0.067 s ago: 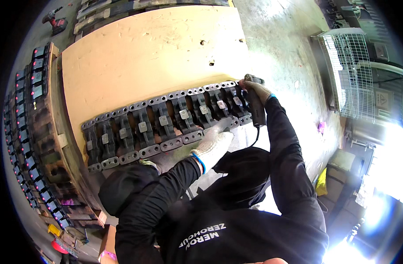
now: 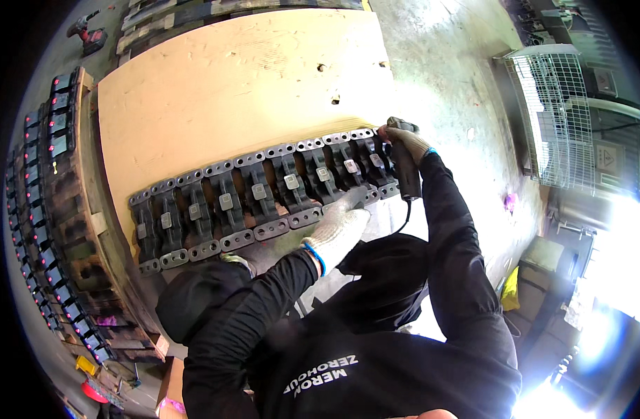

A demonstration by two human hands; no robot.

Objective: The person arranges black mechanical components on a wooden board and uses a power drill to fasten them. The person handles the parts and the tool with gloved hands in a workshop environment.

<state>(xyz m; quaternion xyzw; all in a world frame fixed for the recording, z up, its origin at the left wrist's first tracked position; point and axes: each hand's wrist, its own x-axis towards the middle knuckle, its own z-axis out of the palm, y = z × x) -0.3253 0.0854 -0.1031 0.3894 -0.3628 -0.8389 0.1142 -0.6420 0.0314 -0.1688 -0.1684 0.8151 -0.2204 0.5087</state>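
A row of dark cast-metal parts (image 2: 258, 188) lies across a tan board, their drilled end plates lined up along both sides. My left hand (image 2: 339, 227), in a pale glove with dark fingertips, reaches to the near end plates toward the right of the row. Its fingers look stretched out over the metal, holding nothing that I can see. At the right end of the row, my gloved right hand (image 2: 408, 145) is closed around a dark corded angle grinder (image 2: 408, 178). The grinder's working end is mostly hidden by the hand, so contact with the last part cannot be made out.
The tan board (image 2: 229, 84) rests on wooden pallets. Left of it, another pallet (image 2: 79, 230) stands beside rows of dark parts with pink marks (image 2: 44, 237). A red cordless drill (image 2: 91, 40) lies at the far left. A wire basket (image 2: 550, 112) stands right. The grinder's cord (image 2: 406, 220) hangs toward my legs.
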